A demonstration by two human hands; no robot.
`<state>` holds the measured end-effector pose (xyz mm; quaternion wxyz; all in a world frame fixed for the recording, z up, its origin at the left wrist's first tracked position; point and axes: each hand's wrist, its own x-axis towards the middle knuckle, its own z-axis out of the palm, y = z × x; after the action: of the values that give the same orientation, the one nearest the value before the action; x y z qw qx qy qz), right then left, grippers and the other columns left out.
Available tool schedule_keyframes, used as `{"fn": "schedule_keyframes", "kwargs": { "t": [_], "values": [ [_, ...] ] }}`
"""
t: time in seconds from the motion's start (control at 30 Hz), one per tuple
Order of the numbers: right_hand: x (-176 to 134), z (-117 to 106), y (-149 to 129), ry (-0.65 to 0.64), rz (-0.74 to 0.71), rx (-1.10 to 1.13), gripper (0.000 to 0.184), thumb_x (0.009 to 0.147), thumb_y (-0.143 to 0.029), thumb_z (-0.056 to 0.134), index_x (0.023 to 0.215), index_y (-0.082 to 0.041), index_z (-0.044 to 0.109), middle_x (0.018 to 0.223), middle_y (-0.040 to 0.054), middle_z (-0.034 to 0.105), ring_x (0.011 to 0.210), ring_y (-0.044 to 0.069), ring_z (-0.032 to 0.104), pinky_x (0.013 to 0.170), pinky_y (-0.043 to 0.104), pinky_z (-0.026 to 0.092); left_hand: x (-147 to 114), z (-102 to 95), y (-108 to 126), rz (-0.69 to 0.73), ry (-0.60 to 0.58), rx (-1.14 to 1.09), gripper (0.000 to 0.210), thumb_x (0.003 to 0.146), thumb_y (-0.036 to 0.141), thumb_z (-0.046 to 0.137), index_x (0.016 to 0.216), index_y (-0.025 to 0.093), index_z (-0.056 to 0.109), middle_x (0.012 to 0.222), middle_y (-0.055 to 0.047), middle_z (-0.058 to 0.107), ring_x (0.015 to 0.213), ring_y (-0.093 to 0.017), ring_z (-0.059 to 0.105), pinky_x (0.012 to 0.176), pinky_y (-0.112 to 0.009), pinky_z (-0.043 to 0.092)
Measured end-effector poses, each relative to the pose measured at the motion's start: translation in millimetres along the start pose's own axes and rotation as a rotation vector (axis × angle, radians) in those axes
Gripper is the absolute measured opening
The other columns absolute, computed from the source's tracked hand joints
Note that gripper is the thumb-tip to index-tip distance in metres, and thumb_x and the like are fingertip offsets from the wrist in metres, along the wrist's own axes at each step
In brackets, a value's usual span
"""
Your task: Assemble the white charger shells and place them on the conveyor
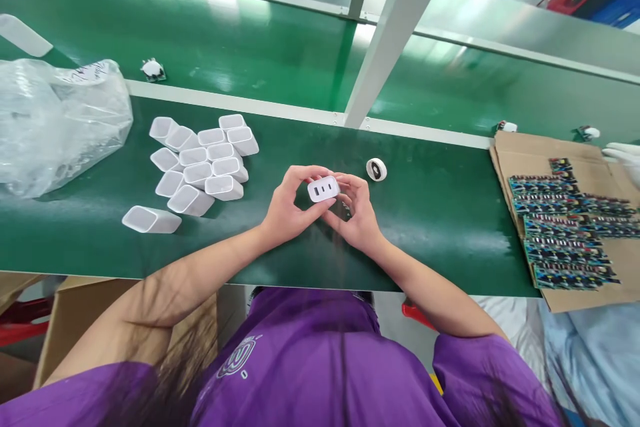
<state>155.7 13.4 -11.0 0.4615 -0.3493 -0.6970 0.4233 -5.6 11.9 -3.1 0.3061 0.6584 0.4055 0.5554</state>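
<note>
Above the green bench, a white USB charger housing (323,189) is held with its port face turned up toward me, showing a wide slot and two small ones. My left hand (290,207) grips its left end between thumb and fingers. At the right end, my right hand (356,212) closes on it too, fingers curled around. Small parts show between the right fingers, too unclear to name. Several white charger shells (197,173), open-ended, stand grouped to the left, and a single white shell (151,220) lies nearer to me.
A white ring-shaped roll (377,169) lies right of my hands. Circuit boards (565,233) sit in rows on cardboard (513,147) at the right. A clear plastic bag (60,123) lies at the left. A white metal post (383,47) rises behind the bench (440,213).
</note>
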Motion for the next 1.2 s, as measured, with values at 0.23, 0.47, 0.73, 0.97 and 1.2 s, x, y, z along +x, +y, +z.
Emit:
{"fn": "schedule_keyframes", "kwargs": {
  "t": [0.23,0.47,0.73,0.97,1.2],
  "values": [
    [25.2,-19.8,-13.4,0.077,-0.244,-0.428,0.039,0.086,-0.023,0.064,0.122,-0.029,0.050,0.118,0.0081,0.052,0.104,0.021,0.059,0.070,0.033,0.061,14.1,5.1,-5.3,-0.459,0.081,-0.496,0.042,0.083,0.046,0.065,0.111,0.020,0.049,0.101,-0.006,0.063,0.089,-0.015,0.064,0.068,-0.025,0.057],
    [171.9,-26.2,6.8,-0.090,-0.107,-0.841,0.047,0.084,-0.019,0.058,0.128,-0.016,0.044,0.120,0.0135,0.052,0.101,0.026,0.060,0.084,0.042,0.055,26.1,5.0,-13.9,-0.740,0.146,-0.500,0.022,0.091,0.033,0.050,0.107,0.019,0.051,0.097,-0.003,0.059,0.077,-0.010,0.059,0.060,-0.021,0.056],
    [250.9,18.8,25.1,-0.230,0.178,-1.186,0.034,0.082,-0.003,0.047,0.115,-0.007,0.054,0.115,0.0223,0.058,0.103,0.030,0.059,0.087,0.045,0.051,24.8,7.1,-19.9,-0.701,0.077,-0.474,0.023,0.089,0.035,0.052,0.103,0.017,0.054,0.089,-0.003,0.060,0.067,-0.009,0.057,0.050,-0.017,0.051],
    [216.9,45.1,11.0,-0.573,-0.362,-0.843,0.025,0.090,-0.022,0.053,0.114,-0.020,0.062,0.133,0.0105,0.053,0.127,0.024,0.045,0.108,0.042,0.040,24.5,9.2,-22.3,-0.678,0.062,-0.434,0.019,0.090,0.030,0.049,0.102,0.017,0.055,0.089,-0.003,0.061,0.066,-0.009,0.058,0.050,-0.018,0.051],
    [184.0,56.1,22.6,-0.672,-0.508,-0.675,0.014,0.090,-0.020,0.052,0.087,-0.017,0.066,0.124,0.0142,0.054,0.115,0.026,0.050,0.097,0.045,0.046,23.8,4.4,-23.0,-0.568,0.056,-0.260,0.008,0.086,0.022,0.050,0.085,0.017,0.057,0.088,-0.004,0.059,0.075,-0.014,0.058,0.060,-0.025,0.052]
  ]
}}
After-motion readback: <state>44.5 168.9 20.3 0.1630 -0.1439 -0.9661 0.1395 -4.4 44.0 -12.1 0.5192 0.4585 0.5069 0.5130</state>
